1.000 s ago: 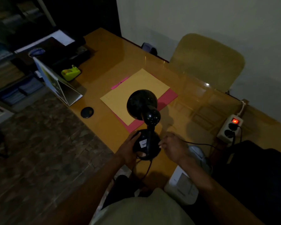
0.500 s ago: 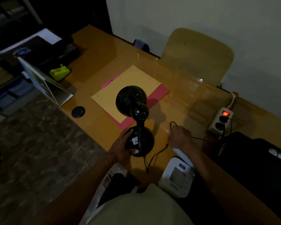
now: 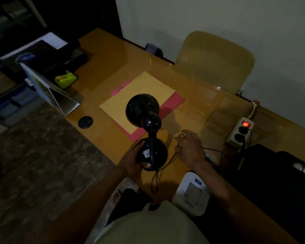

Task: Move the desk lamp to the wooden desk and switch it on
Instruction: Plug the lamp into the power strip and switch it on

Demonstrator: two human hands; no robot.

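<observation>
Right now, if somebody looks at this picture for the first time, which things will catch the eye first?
The black desk lamp stands unlit near the front edge of the wooden desk, its base gripped by the left hand, while the right hand rests by its black cord. Behind it lies a tan envelope on a pink folder. At the right, a power strip shows a glowing red switch.

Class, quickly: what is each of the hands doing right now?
Left hand: closed around the desk lamp at its base.
Right hand: on the lamp's black cord; whether it grips cannot be told.
</observation>
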